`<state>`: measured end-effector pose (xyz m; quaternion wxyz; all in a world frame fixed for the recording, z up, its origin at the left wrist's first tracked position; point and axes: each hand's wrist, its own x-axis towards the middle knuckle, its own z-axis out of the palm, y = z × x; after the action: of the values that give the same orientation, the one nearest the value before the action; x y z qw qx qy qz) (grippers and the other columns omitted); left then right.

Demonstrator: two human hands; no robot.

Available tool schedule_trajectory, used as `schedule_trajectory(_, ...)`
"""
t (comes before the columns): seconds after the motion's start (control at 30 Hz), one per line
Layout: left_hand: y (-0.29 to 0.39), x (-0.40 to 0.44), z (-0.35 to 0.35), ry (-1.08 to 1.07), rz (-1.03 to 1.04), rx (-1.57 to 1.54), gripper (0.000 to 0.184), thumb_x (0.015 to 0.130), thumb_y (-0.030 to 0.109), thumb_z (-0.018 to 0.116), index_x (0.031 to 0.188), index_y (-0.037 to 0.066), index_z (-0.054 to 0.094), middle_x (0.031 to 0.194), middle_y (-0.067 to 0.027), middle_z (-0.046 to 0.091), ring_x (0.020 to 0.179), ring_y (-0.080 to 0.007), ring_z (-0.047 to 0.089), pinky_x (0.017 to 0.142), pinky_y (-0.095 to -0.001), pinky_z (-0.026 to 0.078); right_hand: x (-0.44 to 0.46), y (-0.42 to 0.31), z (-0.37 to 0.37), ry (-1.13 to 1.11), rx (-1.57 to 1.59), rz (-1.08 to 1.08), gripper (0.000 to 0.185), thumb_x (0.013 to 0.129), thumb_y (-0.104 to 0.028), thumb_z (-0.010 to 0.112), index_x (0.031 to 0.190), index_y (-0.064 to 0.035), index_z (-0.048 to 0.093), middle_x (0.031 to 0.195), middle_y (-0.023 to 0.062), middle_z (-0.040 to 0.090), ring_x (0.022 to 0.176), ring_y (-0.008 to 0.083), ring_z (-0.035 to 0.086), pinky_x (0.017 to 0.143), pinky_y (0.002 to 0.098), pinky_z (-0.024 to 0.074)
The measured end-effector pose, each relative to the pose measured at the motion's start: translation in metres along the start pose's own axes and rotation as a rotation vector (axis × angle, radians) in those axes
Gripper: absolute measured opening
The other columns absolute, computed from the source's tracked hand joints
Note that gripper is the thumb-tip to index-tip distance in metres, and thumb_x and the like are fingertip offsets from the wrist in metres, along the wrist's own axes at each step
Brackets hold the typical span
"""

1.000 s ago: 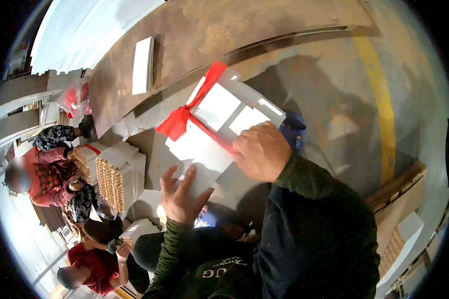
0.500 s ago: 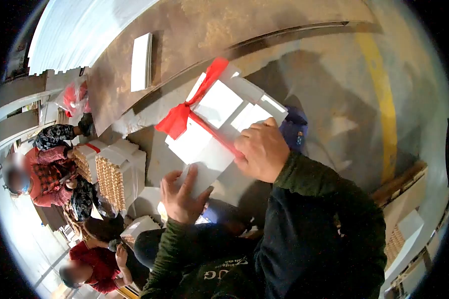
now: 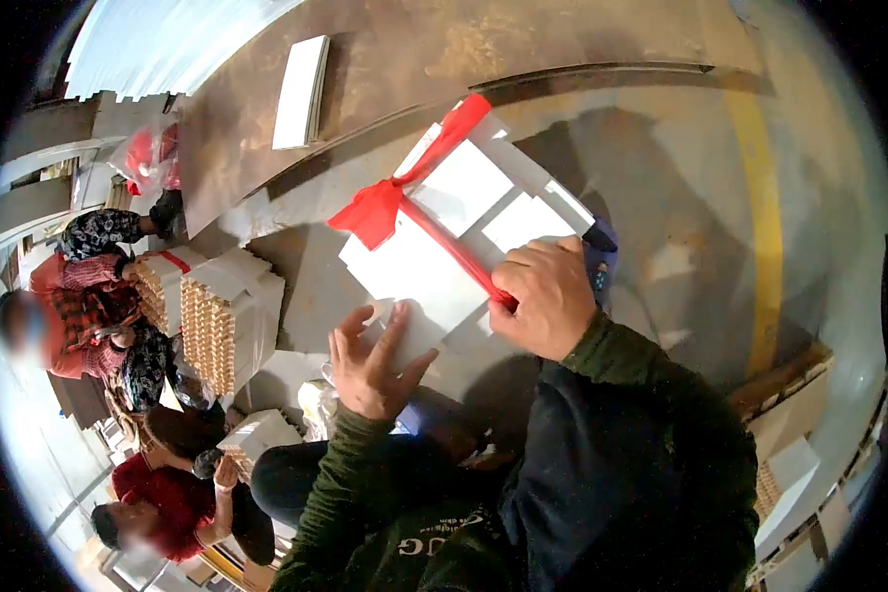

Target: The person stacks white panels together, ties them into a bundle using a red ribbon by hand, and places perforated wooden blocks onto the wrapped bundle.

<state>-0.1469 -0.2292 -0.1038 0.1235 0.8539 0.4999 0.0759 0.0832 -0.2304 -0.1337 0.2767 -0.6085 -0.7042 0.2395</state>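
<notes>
In front of me is a stack of white boards [image 3: 464, 184] lying at uneven angles. A red cloth strip [image 3: 449, 242] runs across the top and is knotted at the far left side. My right hand [image 3: 546, 296] is closed on the strip near the stack's near right edge. My left hand [image 3: 370, 367] has its fingers spread at the near left corner, with the fingertips at the white boards. Whether those fingertips press on the boards I cannot tell. Something blue [image 3: 600, 259] shows partly behind the stack's right side.
A brown table [image 3: 405, 59] bears a thin white bundle [image 3: 301, 94] and a large pale stack [image 3: 158, 44]. Two co-workers sit at left, beside bundled stacks with tan zigzag sides [image 3: 210, 340]. A yellow line [image 3: 760, 217] crosses the floor at right.
The white stack and both hands sit slightly further right in view. My left hand's fingers are spread wider. My right hand keeps its grip on the red strip.
</notes>
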Motion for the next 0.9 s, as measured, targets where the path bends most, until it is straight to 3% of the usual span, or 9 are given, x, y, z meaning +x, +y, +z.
schedule_trajectory(0.13,0.003,0.000,0.003,-0.024,-0.046,-0.023,0.067,0.050,0.021,0.081,0.114,0.015,0.059,0.111,-0.0152,0.045,0.093,-0.0305,0.048,0.077,-0.0392,0.044,0.002,0.000,-0.002,0.000,0.012,0.016,0.019,0.062,-0.016,0.063,0.058,-0.0096,0.046,0.061,0.0044,0.049,0.066,0.0237,0.051,0.068,0.0368,0.0324)
schedule_trajectory(0.2,0.007,-0.002,0.014,0.066,-0.089,-0.058,0.069,0.051,0.027,0.081,0.115,0.019,0.057,0.104,-0.0136,0.046,0.088,-0.0287,0.047,0.073,-0.0388,0.044,0.001,0.000,-0.004,-0.021,0.002,0.012,0.019,0.063,-0.017,0.063,0.059,-0.0098,0.046,0.061,0.0039,0.050,0.065,0.0237,0.051,0.067,0.0366,0.0325)
schedule_trajectory(0.33,0.018,0.005,0.020,0.109,-0.146,-0.046,0.066,0.052,0.029,0.081,0.113,0.019,0.058,0.106,-0.0129,0.045,0.090,-0.0286,0.046,0.078,-0.0401,0.041,-0.006,0.002,-0.005,-0.087,0.028,0.051,0.020,0.065,-0.019,0.067,0.064,-0.0102,0.049,0.060,0.0023,0.053,0.063,0.0237,0.053,0.065,0.0360,0.0332)
schedule_trajectory(0.4,0.020,0.005,0.023,0.112,-0.186,-0.055,0.068,0.051,0.032,0.081,0.113,0.019,0.058,0.112,-0.0144,0.042,0.099,-0.0308,0.043,0.085,-0.0427,0.037,-0.005,0.001,-0.007,-0.074,-0.001,0.044,0.020,0.066,-0.020,0.068,0.066,-0.0102,0.051,0.060,0.0018,0.054,0.062,0.0234,0.054,0.065,0.0358,0.0334)
schedule_trajectory(0.5,0.022,0.012,0.025,0.351,-0.186,-0.063,0.070,0.051,0.039,0.079,0.115,0.021,0.056,0.131,-0.0177,0.031,0.121,-0.0377,0.028,0.098,-0.0488,0.026,-0.006,-0.002,-0.018,-0.170,0.052,0.100,0.018,0.068,-0.019,0.068,0.069,-0.0097,0.053,0.060,0.0009,0.055,0.062,0.0230,0.054,0.065,0.0349,0.0339)
schedule_trajectory(0.6,0.024,0.023,0.023,0.272,-0.129,0.012,0.069,0.053,0.042,0.077,0.116,0.022,0.055,0.136,-0.0168,0.026,0.125,-0.0391,0.024,0.100,-0.0502,0.023,-0.012,-0.003,-0.026,-0.254,0.117,0.131,0.015,0.071,-0.020,0.066,0.076,-0.0093,0.057,0.063,0.0005,0.056,0.065,0.0218,0.055,0.067,0.0345,0.0339)
schedule_trajectory(0.7,0.033,0.035,0.031,0.250,-0.137,-0.019,0.072,0.054,0.044,0.074,0.119,0.023,0.052,0.137,-0.0171,0.025,0.127,-0.0407,0.020,0.102,-0.0540,0.015,-0.022,-0.001,-0.032,-0.226,0.170,0.114,0.024,0.071,-0.020,0.065,0.092,-0.0097,0.060,0.069,0.0035,0.059,0.069,0.0234,0.056,0.070,0.0394,0.0351)
schedule_trajectory(0.8,0.053,0.057,0.028,0.236,-0.136,-0.135,0.070,0.055,0.042,0.071,0.119,0.022,0.051,0.131,-0.0187,0.029,0.128,-0.0415,0.017,0.102,-0.0557,0.008,-0.020,0.000,-0.031,-0.199,0.125,0.073,0.022,0.071,-0.021,0.064,0.089,-0.0093,0.061,0.070,0.0043,0.059,0.070,0.0236,0.056,0.068,0.0387,0.0356)
schedule_trajectory(0.9,0.051,0.060,0.033,0.235,-0.124,-0.133,0.070,0.055,0.039,0.069,0.120,0.019,0.051,0.127,-0.0192,0.032,0.126,-0.0401,0.021,0.102,-0.0546,0.008,-0.017,0.001,-0.029,-0.210,0.142,0.097,0.019,0.071,-0.021,0.064,0.086,-0.0095,0.061,0.071,0.0040,0.059,0.070,0.0236,0.056,0.065,0.0376,0.0360)
